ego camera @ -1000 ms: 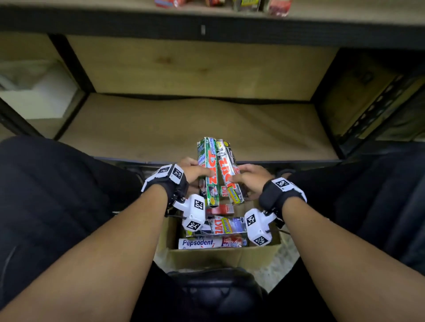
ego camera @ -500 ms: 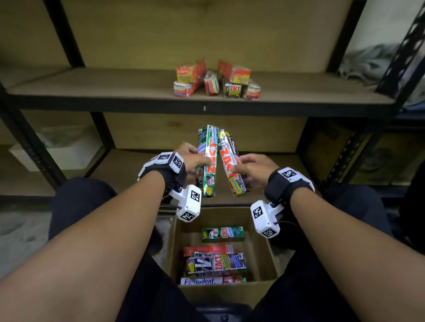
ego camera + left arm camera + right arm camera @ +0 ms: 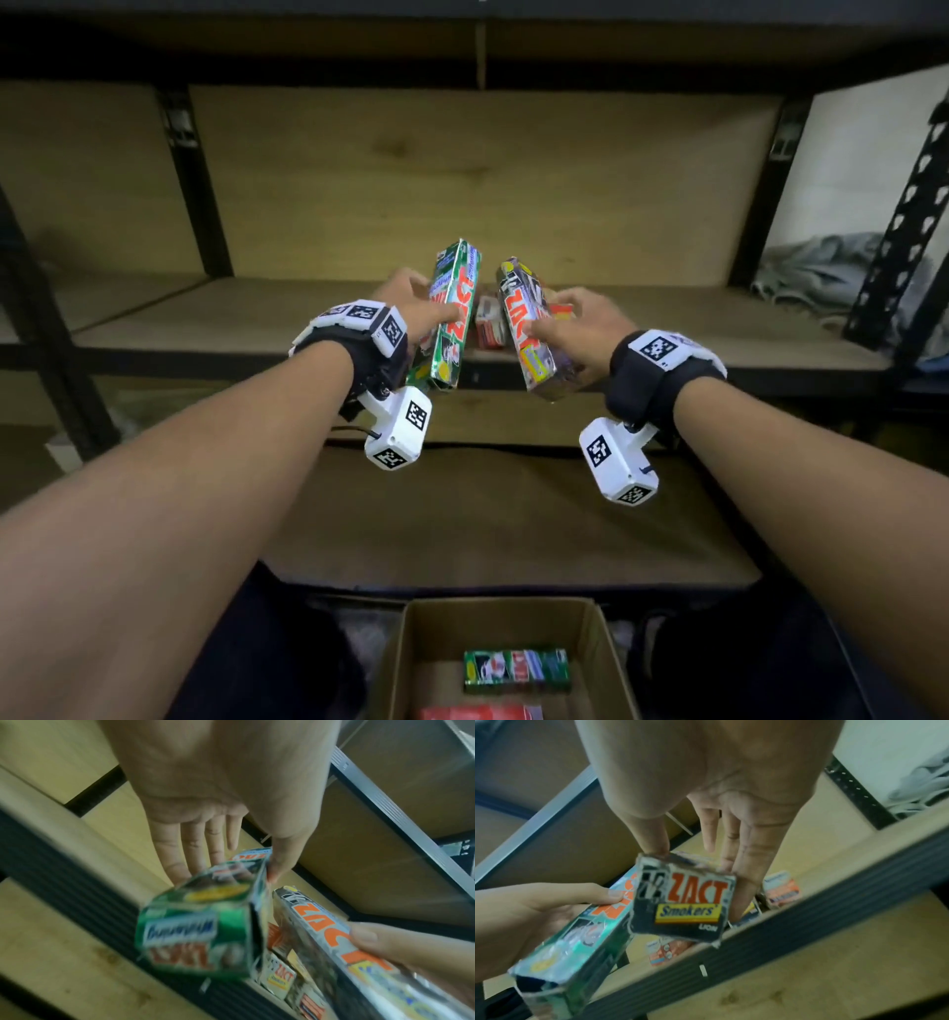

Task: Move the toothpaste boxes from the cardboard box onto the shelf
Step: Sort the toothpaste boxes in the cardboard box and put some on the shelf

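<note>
Both hands raised at shelf (image 3: 719, 354) height. Left hand (image 3: 411, 308) pinching green box (image 3: 452, 318), thumb on the printed face, fingers straight behind it. Right hand (image 3: 575, 329) pinching black-and-silver box (image 3: 529, 329) the same way. Long axes near upright, tops tipped away toward the back board, lower ends hanging over the shelf's front lip. Boxes side by side, apart, not touching. Earlier-placed boxes (image 3: 488, 329) lying on the shelf directly behind, visible in the gap between the two. Free board lying left and right of that cluster, equally near either hand. Probably laying down next, long axis tipped flat. Cardboard box (image 3: 411, 647) below, a green carton (image 3: 516, 670) inside.
</note>
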A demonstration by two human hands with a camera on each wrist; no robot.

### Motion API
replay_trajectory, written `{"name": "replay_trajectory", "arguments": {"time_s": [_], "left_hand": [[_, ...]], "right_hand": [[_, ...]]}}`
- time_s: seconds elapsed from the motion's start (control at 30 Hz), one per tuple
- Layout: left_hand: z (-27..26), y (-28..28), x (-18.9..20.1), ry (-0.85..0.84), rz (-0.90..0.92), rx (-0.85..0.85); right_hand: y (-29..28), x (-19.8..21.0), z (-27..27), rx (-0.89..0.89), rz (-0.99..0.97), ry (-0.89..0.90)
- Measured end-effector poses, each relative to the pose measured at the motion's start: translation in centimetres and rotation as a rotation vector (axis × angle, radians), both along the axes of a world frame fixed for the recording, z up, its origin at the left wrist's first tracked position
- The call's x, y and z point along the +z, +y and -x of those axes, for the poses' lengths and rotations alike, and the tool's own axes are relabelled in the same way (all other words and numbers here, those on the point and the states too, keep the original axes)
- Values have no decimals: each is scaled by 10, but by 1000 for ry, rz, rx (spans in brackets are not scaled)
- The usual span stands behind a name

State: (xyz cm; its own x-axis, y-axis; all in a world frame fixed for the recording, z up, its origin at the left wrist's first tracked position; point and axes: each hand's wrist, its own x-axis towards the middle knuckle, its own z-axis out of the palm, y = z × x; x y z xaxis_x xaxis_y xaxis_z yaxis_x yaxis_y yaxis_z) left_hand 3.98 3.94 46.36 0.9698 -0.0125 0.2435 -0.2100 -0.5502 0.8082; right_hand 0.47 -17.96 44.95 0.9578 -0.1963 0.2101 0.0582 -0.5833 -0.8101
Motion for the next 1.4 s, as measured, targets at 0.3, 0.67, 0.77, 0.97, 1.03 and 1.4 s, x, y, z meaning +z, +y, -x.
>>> {"name": "replay_trajectory", "arguments": {"time_s": [0.3, 0.67, 0.77, 0.97, 1.03, 1.4], "left_hand": [[-84, 17, 39, -126, -273, 108], [-175, 25, 17, -2, -464, 52], [-190, 26, 5, 36, -467, 35], [-202, 25, -11, 54, -479, -20], [-201, 28, -16, 67, -492, -17], [-168, 30, 1, 68, -410, 65]], "right_hand": [[30, 57, -95, -22, 385, -5], [41, 51, -175, -68, 786, 79], [47, 45, -186, -63, 821, 86], [49, 39, -193, -61, 864, 96], [48, 37, -192, -66, 874, 95], [51, 59, -146, -48, 873, 142]]}}
